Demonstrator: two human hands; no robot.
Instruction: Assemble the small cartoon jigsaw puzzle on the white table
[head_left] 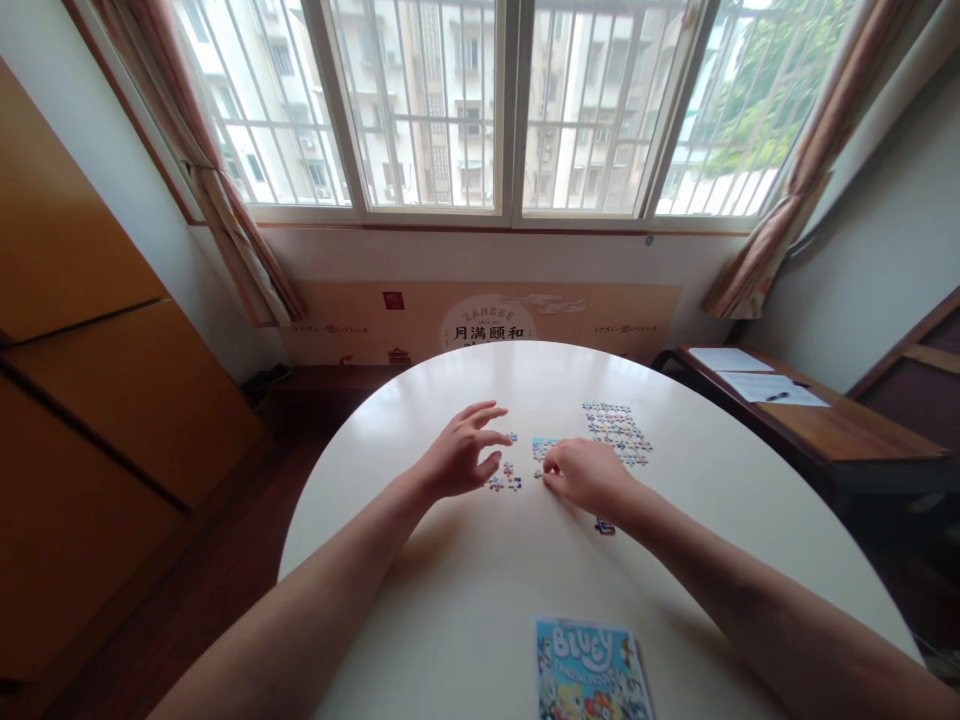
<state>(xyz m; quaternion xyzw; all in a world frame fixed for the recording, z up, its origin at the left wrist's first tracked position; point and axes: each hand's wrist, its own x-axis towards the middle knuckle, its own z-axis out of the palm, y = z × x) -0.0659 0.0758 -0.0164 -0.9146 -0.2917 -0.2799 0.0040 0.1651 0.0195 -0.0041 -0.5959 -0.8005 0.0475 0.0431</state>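
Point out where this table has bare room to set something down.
Bare: the table left of the left hand, its far edge beyond the pieces, and the strip between the arms past the box. Crowded: the middle, by the right hand and joined patch.

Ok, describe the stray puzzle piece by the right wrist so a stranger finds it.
Start at the round white table under the window, then find the right hand near its middle. The stray piece lies alone beside that wrist, nearer the person than the joined patch and the loose pieces by the left hand.
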